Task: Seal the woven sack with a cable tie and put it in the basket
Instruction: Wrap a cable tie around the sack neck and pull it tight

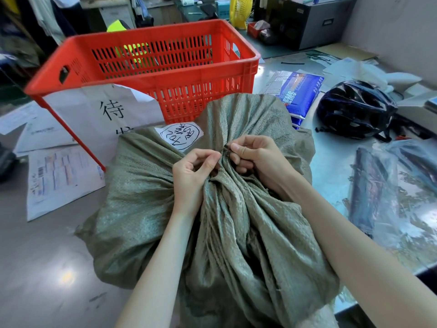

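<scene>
A grey-green woven sack (142,197) lies on the table in front of me, its mouth bunched into a neck at the middle. My left hand (191,176) pinches the gathered neck from the left. My right hand (257,159) grips the neck from the right, its thumb and forefinger closed on the dark end of a cable tie (226,147). The rest of the tie is hidden in the folds and by my fingers. A red slatted plastic basket (165,76) stands behind the sack, open side up.
A white paper sign (104,114) with black characters leans on the basket's front. Printed sheets (59,178) lie at the left. A dark bicycle helmet (357,110), a blue packet (300,95) and clear plastic bags (390,192) lie at the right. Loose black cable ties (293,63) lie beyond.
</scene>
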The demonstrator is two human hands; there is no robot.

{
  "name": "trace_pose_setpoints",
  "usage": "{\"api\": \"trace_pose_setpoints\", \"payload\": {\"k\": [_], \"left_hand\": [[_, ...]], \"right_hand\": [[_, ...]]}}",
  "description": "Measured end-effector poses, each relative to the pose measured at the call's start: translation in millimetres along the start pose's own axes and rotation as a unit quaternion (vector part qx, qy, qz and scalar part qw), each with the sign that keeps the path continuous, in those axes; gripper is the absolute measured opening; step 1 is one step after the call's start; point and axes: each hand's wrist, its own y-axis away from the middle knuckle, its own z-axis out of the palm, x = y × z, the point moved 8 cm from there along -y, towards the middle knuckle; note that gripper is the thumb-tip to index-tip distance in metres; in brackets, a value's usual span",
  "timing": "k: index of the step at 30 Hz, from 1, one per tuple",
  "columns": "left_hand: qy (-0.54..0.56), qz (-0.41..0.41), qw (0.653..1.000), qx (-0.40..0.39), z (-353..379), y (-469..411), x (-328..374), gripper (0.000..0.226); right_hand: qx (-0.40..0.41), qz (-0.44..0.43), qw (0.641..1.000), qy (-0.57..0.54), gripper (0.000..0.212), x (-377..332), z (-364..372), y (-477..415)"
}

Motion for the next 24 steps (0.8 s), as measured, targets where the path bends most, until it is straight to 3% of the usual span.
{"api": "trace_pose_setpoints", "payload": {"k": [11,17,24], "left_hand": [[0.001,0.003,1.000,0.002,2.4,0.9,5.4,0.017],[0.001,0.006,1.000,0.005,1.4,0.6,5.7,0.017],[0.004,0.001,1.000,0.004,1.8,0.5,5.5,0.014]], "right_hand": [[-0.028,0.010,0.999,0.037,0.016,0.5,4.8,-0.9],[-0.018,-0.003,1.000,0.002,0.016,-0.3,1.9,0.5],[-0.016,-0.004,0.998,0.066,0.015,-1.2,5.6,2.6]]}}
